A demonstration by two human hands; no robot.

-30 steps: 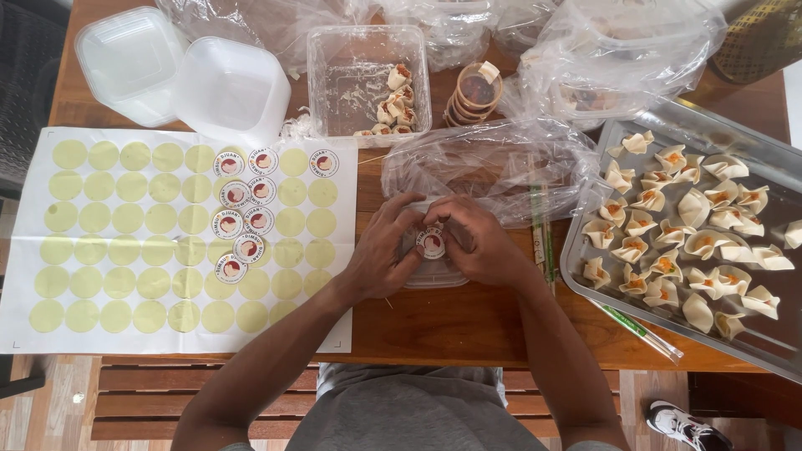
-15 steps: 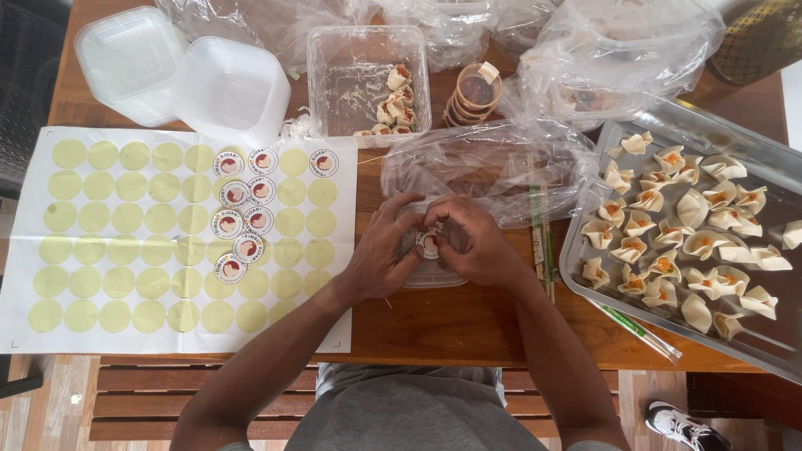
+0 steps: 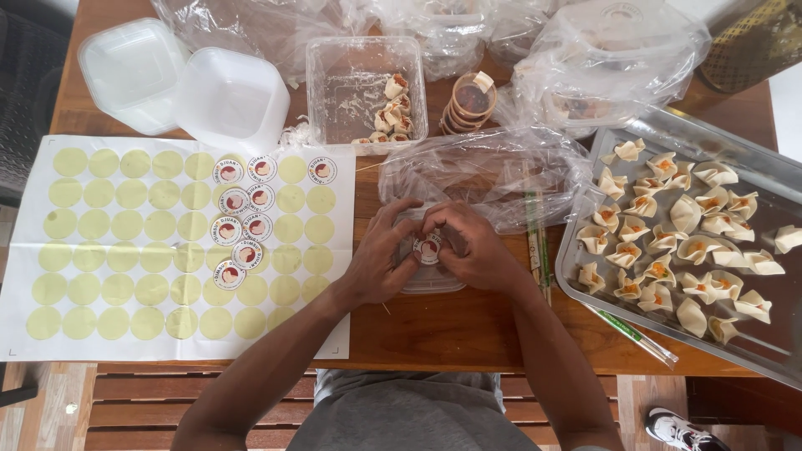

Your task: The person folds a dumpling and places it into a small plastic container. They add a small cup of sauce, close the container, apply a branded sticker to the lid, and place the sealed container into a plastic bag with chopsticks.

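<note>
**Sticker on lidded tub, both hands pressing**

Item 1, your left hand (image 3: pixel 380 259): fingers curled, tips pressed down on the left edge of a round sticker (image 3: pixel 428 248). Nothing is pinched; the fingertips bear flat on the surface.

Item 2, your right hand (image 3: pixel 476 250): likewise curled, fingertips pushed onto the sticker's right and upper edge. The two hands meet over it, nearly touching one another.

Item 3, the round sticker: white with a red centre, lying between your fingertips on top of a clear plastic tub (image 3: pixel 428 280), which sits on the wooden table (image 3: pixel 468 330) directly under both hands, near the table's front edge.

Item 4, sticker sheet (image 3: pixel 180 250): to your left, mostly peeled yellow-green circles, with a small cluster of remaining stickers (image 3: pixel 242 217) near its middle.

Item 5, metal tray (image 3: pixel 756 179): to your right, holding rows of folded dumplings (image 3: pixel 668 242).

Item 6, clear container (image 3: pixel 368 88): beyond your hands, with a few dumplings in one corner.

Item 7, white tubs (image 3: pixel 188 88): far left, open.

Item 8, plastic bags (image 3: pixel 484 171): crumpled, just beyond your hands.
</note>
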